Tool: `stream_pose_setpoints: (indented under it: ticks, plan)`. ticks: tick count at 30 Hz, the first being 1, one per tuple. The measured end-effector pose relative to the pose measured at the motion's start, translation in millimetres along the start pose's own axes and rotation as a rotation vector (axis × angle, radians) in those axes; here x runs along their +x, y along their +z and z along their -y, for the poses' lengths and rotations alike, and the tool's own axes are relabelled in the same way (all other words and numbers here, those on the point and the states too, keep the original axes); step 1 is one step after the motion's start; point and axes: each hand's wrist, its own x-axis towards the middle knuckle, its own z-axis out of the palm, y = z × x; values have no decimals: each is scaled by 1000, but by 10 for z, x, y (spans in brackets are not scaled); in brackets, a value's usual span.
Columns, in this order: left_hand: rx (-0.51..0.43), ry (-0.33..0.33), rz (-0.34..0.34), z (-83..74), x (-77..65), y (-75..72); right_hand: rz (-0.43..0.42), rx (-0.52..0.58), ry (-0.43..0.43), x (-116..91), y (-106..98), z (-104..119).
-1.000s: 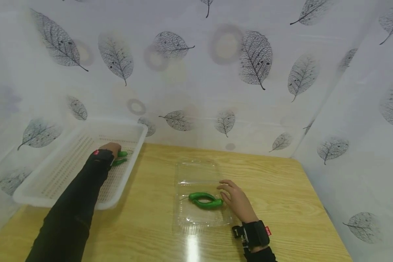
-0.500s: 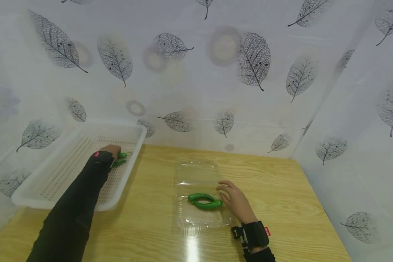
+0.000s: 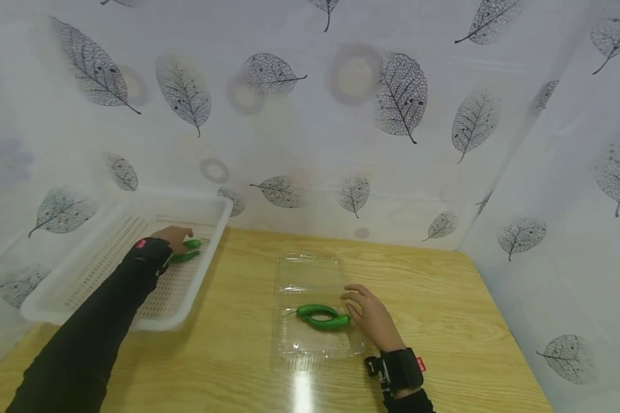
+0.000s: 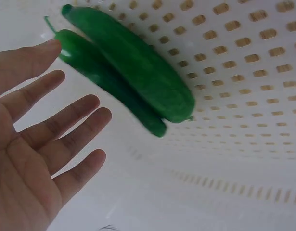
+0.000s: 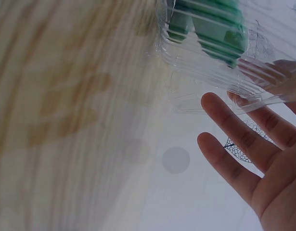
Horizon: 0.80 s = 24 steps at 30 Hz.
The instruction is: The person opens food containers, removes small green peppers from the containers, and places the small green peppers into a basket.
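Observation:
In the white basket (image 3: 186,310), my left hand (image 3: 173,236) has its fingers spread and holds nothing. Its thumb, in the left wrist view, overlaps the stem end of a slim green chili pepper (image 4: 97,70). Against that pepper lies a thicker, cucumber-like green vegetable (image 4: 138,67). My right hand (image 3: 374,318) rests at the right rim of an open clear plastic box (image 3: 315,347), its fingers loosely bent. Two green vegetables lie in the box: a slim one with a thin stem (image 3: 315,310) and a thicker one (image 3: 328,323).
The box's clear lid (image 3: 310,271) lies folded back toward the far side. Basket and box stand apart on a wood-grain table (image 3: 237,355). Leaf-patterned sheeting (image 3: 310,126) rises behind the table and along its sides.
My left hand has loosened and drawn slightly back to the left, so more of the two vegetables in the basket shows. The right hand and the box stay put.

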Motion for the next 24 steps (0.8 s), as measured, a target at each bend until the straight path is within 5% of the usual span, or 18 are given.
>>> stream_pose_setpoints:
  ticks: [9, 18, 24]
  plan:
    - [79, 84, -116, -381, -274, -202, -7, 1, -1, 6, 7, -15]
    - [116, 180, -212, -596, -488, -233, -11, -11, -9, 23, 16, 5]
    - [142, 320, -339, -953, -715, -275, 3, -9, 12, 13, 7, 5]
